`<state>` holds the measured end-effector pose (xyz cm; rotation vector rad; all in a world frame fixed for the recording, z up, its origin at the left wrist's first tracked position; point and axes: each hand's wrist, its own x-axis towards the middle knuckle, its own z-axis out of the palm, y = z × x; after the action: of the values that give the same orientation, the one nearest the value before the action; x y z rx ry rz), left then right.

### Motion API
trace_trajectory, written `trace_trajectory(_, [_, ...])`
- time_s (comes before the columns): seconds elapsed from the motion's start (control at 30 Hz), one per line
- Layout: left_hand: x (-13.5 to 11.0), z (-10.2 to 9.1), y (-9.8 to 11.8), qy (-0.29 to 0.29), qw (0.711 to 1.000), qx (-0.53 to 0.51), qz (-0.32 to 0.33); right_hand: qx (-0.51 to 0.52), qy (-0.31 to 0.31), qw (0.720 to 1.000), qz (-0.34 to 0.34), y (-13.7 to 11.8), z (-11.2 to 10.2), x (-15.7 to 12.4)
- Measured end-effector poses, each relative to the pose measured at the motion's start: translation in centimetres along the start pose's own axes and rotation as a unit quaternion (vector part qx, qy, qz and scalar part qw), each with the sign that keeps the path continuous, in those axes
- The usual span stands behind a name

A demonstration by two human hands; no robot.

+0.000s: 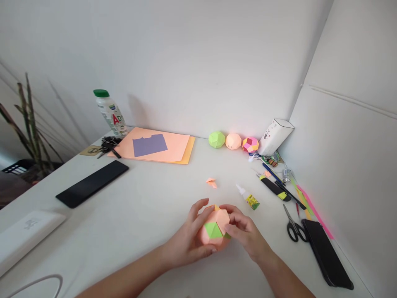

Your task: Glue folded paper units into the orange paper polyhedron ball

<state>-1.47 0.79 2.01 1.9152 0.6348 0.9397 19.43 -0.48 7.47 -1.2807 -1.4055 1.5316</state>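
Between my hands is a paper polyhedron ball (213, 230), mostly peach with green and some yellow-orange faces. My left hand (189, 240) wraps its left side, thumb low in front and fingers over the top. On the right, my right hand (243, 231) grips the edge of a peach face between thumb and fingers. Some of its underside is hidden by my hands. Just beyond the ball lie a small folded peach paper piece (212, 182) and a glue tube (248, 197) with a white nozzle.
Three finished paper balls (233, 141) line the wall. At right lie a utility knife (274, 188), scissors (296, 227) and a black case (327, 253). Coloured paper sheets (180, 145), a bottle (111, 114), keys (110, 145) and a black phone-like slab (92, 183) are left.
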Motion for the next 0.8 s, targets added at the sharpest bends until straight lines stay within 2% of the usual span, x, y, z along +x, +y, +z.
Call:
trace_trajectory(0.13, [-0.3,0.5,0.2,0.018,0.998,0.055,0.016,0.013,0.013,1.0,0.01,0.3,0.1,0.1])
trace_trajectory(0.3, [-0.9,1.4,-0.9,0.013,0.994,0.105,0.013,0.016,0.017,0.999,0.028,0.6,0.5,-0.1])
trace_trajectory(0.6, [-0.8,1.8,-1.3,0.024,0.994,0.106,0.01,-0.031,0.037,0.999,0.014,0.5,1.4,-0.5])
trace_trajectory(0.8, [-0.9,2.2,-1.7,0.015,0.992,0.125,-0.016,-0.006,0.018,1.0,0.003,0.7,1.7,-0.6])
